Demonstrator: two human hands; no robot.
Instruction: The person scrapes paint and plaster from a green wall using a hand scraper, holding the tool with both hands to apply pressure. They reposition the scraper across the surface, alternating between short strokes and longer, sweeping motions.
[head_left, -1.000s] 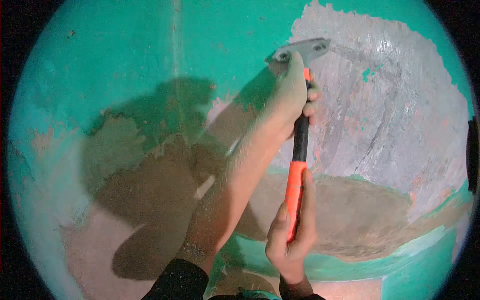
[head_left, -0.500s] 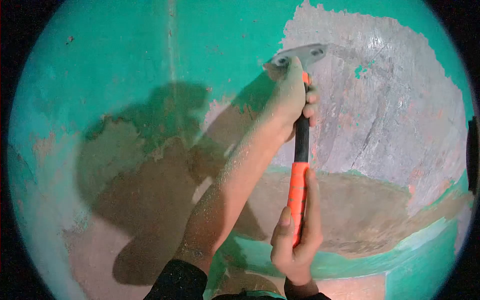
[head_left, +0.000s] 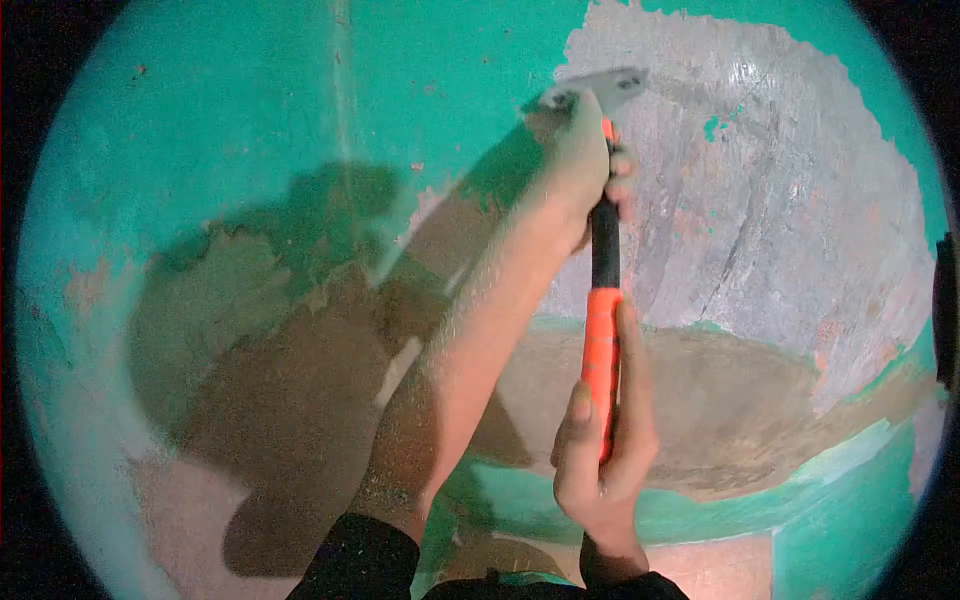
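Note:
A long-handled wall scraper point(head_left: 606, 250) with a black and orange handle leans up against the wall, its wide metal blade point(head_left: 622, 88) at the top, slightly blurred. My left hand point(head_left: 578, 165) is closed around the upper handle just below the blade, thumb pointing up toward it. Lower down, my right hand point(head_left: 622, 475) grips the orange end, with a finger stretched along its side. The blade lies at the border between green paint point(head_left: 470, 90) and a bare greyish patch point(head_left: 700, 200). Fine pale dust speckles my left forearm.
A brownish bare band point(head_left: 700, 410) crosses the wall below the grey patch, with a green strip point(head_left: 680, 520) under it. Shadows of my head and arms point(head_left: 280, 380) fall on the left side. A vertical ridge or line point(head_left: 342, 90) runs down the green wall.
The scraper and both hands have moved up the wall, the right hand more plainly and slightly to the right. Both hands keep their hold.

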